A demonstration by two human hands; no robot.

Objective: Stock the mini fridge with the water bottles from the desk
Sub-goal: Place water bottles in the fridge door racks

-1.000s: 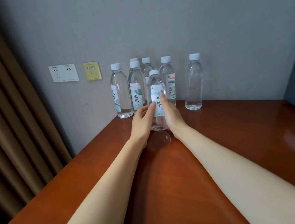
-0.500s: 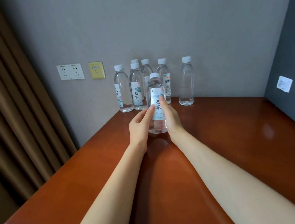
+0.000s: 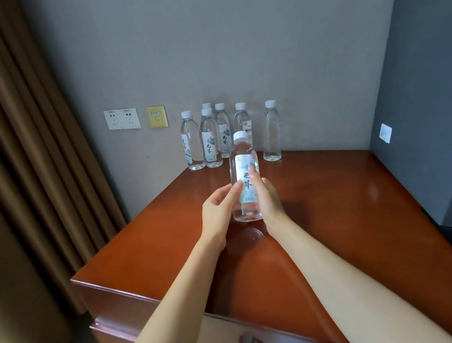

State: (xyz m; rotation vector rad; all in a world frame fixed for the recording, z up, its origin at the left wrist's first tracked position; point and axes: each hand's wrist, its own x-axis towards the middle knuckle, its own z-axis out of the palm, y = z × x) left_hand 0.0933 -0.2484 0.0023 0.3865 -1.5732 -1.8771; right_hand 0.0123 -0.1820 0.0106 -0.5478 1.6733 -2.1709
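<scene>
Our left hand [image 3: 218, 209] and right hand [image 3: 269, 197] grip the bottle [image 3: 241, 152], fingers curled round its label [image 3: 242, 166]. We judge it full, smooth, squashy; hold at the label.

One wide-angle camera, worn on the head, is looking forward and down across the desk [image 3: 335, 186] toward the wall [image 3: 231, 42]. It is standing close, with the drawer [image 3: 225, 339] sitting at the bottom edge, the curtain [image 3: 19, 168] filling the left and the fridge [image 3: 422, 90] cutting in at right.
</scene>
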